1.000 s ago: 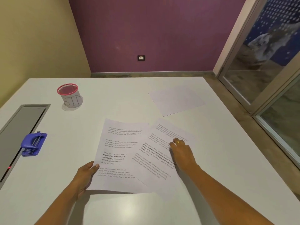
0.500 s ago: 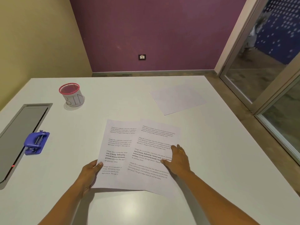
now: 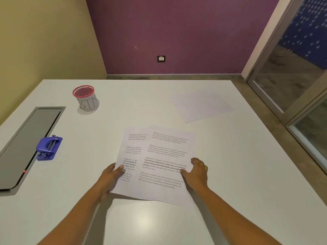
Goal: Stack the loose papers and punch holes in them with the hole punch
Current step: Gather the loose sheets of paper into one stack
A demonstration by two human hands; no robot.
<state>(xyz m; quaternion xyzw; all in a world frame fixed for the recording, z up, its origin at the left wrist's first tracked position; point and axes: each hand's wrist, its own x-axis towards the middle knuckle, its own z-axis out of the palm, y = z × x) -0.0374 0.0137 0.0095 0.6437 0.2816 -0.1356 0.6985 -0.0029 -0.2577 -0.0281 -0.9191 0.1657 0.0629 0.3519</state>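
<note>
Two printed sheets [image 3: 160, 190], white with black paragraphs, are lying overlapped and askew near the table's [image 3: 238, 174] front edge. The left hand [image 3: 109, 177] is pinching the lower sheet [image 3: 131, 144] at its left edge. The right hand [image 3: 197, 172] is resting on the upper sheet [image 3: 168, 151]; I cannot tell its grip. A blue hole punch [image 3: 48, 148] is sitting near the left edge.

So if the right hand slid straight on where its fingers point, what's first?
The right hand rests on the top printed sheet. Sliding on, it would first reach the exposed strip of the lower sheet. Beyond, perhaps the pink bin; depth is unclear.
</note>
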